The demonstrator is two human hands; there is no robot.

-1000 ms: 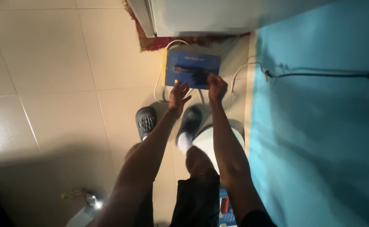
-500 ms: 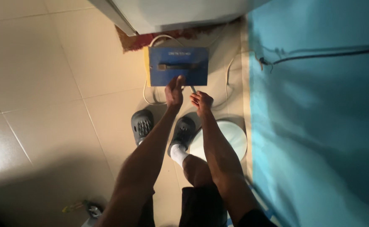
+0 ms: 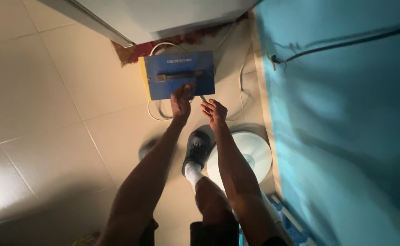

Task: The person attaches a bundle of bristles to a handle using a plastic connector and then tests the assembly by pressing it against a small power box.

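Note:
A blue box-shaped device (image 3: 177, 75) with a yellow side and a dark carry handle on top sits on the tiled floor by the wall. My left hand (image 3: 181, 99) rests on its near edge, fingers curled over the top. My right hand (image 3: 213, 111) is just right of it, pinching a thin grey cable or rod that runs from the box's near right corner. White cables (image 3: 242, 86) loop on the floor around the box.
A white appliance (image 3: 163, 16) stands behind the box over a red mat. The turquoise wall (image 3: 346, 123) with a dark cable runs along the right. A round white base (image 3: 248, 155) lies by my dark shoe (image 3: 197, 148). Beige floor tiles (image 3: 49, 114) spread left.
My right hand came off the box top and drew back to its near right corner, taking hold of the thin cable. My left hand moved onto the box's edge. The view shifted.

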